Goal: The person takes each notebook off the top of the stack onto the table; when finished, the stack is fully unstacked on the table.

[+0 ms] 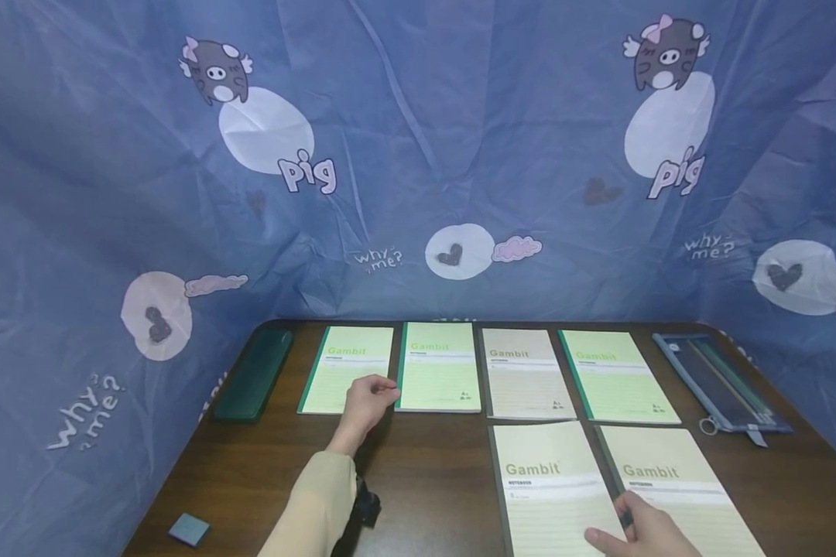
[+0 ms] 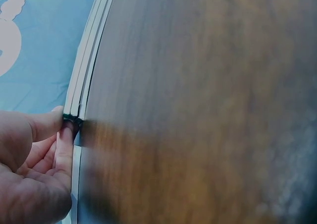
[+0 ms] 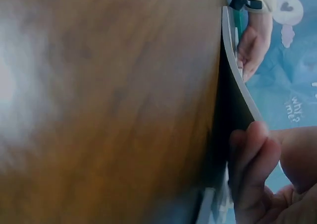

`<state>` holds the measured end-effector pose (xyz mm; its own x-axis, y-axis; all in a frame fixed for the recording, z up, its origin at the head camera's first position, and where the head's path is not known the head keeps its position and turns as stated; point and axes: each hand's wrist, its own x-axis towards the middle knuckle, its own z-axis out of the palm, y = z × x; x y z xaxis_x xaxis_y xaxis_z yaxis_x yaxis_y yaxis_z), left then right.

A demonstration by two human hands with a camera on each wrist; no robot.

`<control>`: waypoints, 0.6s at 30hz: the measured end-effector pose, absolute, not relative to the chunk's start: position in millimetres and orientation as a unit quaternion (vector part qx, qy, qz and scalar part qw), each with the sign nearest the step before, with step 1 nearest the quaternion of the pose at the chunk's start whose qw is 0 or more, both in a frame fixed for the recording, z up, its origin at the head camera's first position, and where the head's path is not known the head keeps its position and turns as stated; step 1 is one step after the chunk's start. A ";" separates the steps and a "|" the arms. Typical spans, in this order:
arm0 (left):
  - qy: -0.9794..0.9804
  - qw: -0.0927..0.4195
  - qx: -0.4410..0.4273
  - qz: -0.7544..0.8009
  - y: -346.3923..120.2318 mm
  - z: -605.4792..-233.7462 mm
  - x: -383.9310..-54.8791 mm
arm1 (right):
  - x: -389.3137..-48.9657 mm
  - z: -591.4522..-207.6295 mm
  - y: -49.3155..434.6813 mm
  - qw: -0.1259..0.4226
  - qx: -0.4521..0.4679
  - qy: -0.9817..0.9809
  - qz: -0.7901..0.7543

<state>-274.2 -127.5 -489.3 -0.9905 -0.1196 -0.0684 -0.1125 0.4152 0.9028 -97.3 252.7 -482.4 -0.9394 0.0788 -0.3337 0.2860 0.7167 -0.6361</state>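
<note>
My left hand [image 1: 371,401] pinches the green spine of a pale green Gambit notebook [image 1: 440,367], second from the left in the back row. In the left wrist view, the thumb and fingers [image 2: 64,149] meet at the spine's corner. My right hand [image 1: 644,530] grips the right edge of a cream Gambit notebook [image 1: 550,483] at the front, thumb on its cover. The right wrist view shows this notebook's edge [image 3: 245,92] bent up off the table, fingers curled under it. Another cream notebook [image 1: 683,480] lies to its right, partly behind the hand.
Other back-row notebooks are a green one [image 1: 348,360] at left, a cream one [image 1: 525,375] and a green one [image 1: 616,379]. A dark green case [image 1: 254,375] lies far left, a blue mesh zip pouch [image 1: 724,383] far right, and a small blue block [image 1: 190,530] front left.
</note>
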 end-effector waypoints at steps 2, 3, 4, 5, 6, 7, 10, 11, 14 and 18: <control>-0.841 0.008 0.062 -0.537 -128.2 -489.0 -273.5 | -96.9 -481.4 251.8 0.137 0.084 0.930 -0.332; -0.840 0.009 0.059 -0.539 -128.5 -489.0 -273.2 | -97.1 -480.6 250.9 0.135 0.083 0.935 -0.318; -0.840 0.010 0.056 -0.540 -128.6 -489.0 -273.0 | -97.0 -480.2 250.5 0.134 0.080 0.939 -0.306; -0.839 0.010 0.054 -0.542 -128.7 -489.2 -272.8 | -96.9 -479.9 250.5 0.133 0.074 0.943 -0.295; -0.839 0.010 0.051 -0.541 -128.6 -489.4 -272.6 | -96.9 -479.9 250.6 0.131 0.069 0.947 -0.285; -0.840 0.010 0.051 -0.541 -128.7 -489.8 -272.6 | -96.6 -480.4 251.1 0.130 0.061 0.950 -0.277; -0.840 0.007 0.052 -0.540 -128.5 -490.8 -272.2 | -96.8 -481.2 251.7 0.133 0.054 0.954 -0.264; -0.840 0.006 0.053 -0.540 -128.4 -490.9 -272.0 | -97.0 -481.6 252.1 0.137 0.053 0.954 -0.260; -0.840 0.004 0.057 -0.540 -128.2 -490.7 -271.7 | -98.0 -483.2 253.5 0.150 0.052 0.956 -0.246; -0.840 0.003 0.060 -0.539 -127.8 -489.7 -272.0 | -99.2 -485.1 255.2 0.160 0.046 0.959 -0.231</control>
